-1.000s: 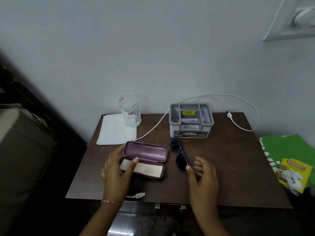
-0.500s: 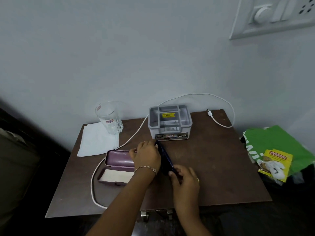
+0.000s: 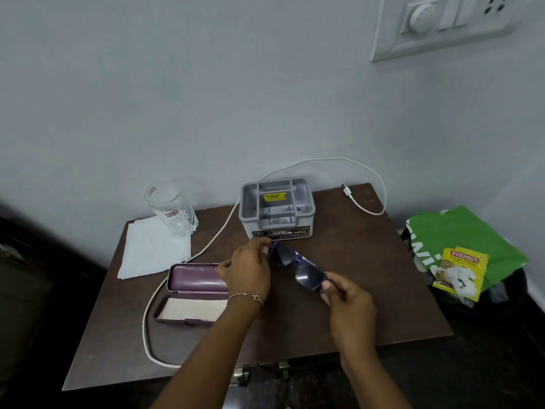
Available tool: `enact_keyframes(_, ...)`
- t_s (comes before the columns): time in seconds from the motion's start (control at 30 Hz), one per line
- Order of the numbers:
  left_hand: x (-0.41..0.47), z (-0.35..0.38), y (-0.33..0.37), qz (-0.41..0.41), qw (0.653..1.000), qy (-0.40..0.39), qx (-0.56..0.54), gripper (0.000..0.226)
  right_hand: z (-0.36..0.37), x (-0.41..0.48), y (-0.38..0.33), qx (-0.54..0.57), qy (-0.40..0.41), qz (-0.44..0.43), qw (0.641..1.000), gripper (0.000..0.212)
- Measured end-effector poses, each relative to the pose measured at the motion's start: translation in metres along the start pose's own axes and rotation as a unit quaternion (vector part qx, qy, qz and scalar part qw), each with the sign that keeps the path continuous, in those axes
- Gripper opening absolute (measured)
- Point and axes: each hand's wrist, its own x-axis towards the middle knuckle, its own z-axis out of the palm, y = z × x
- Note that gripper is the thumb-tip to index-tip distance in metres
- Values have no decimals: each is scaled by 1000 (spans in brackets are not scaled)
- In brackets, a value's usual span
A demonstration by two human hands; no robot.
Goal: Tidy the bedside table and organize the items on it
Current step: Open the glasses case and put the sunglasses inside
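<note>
Both hands have closed on the sunglasses point(image 3: 298, 265) since a second ago, when the left one sat at the case and the right hovered short of them; the lenses now face up between the two hands. Left hand point(image 3: 250, 270) pinches the far end, close in front of the grey organiser point(image 3: 309, 214). Right hand point(image 3: 348, 299) pinches the near end, fingers curled round it. I cannot tell whether the sunglasses touch the wood or sit just above it.

Just left of the left hand, the purple case point(image 3: 194, 278) lies open, lid toward the wall, pale cloth in its tray. A white cable point(image 3: 218, 234) passes behind the case, curves round its left side and reaches the front edge of the bench point(image 3: 383, 290). Its other run arcs along the wall behind the organiser and ends in a plug point(image 3: 346, 190) at the back right corner. The widest stretch of plain brown wood lies right of the hands, out to the right edge. At the back left corner a glass point(image 3: 172, 208) stands upright on a white napkin point(image 3: 150, 249).

Beside the right edge, lower down, a green bag point(image 3: 460, 231) carries a yellow packet point(image 3: 460, 273). A pale wall rises directly behind the bench, with a switch plate point(image 3: 442, 25) at the upper right.
</note>
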Motion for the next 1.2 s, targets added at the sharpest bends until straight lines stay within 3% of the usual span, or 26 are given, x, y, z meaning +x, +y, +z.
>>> enact_keyframes(0.17,-10,-18,-8,-20,989,5,-149,12,-15,3,-29,86,-45,-7,995,21)
enact_keyframes(0.37,-23,-64,-29,-13,927,17,-374,17,1,-19,-63,112,-119,-27,986,21)
enact_keyframes(0.6,-25,-112,-89,-11,945,32,-325,21,42,-54,-65,133,-186,19,973,15)
enact_keyframes(0.87,-21,-109,-143,-69,970,39,-229,21,83,-56,-36,-94,-191,-48,976,16)
enact_keyframes(1.2,-36,-82,-162,-86,981,56,-166,16,81,-55,-26,-186,-194,-119,956,16)
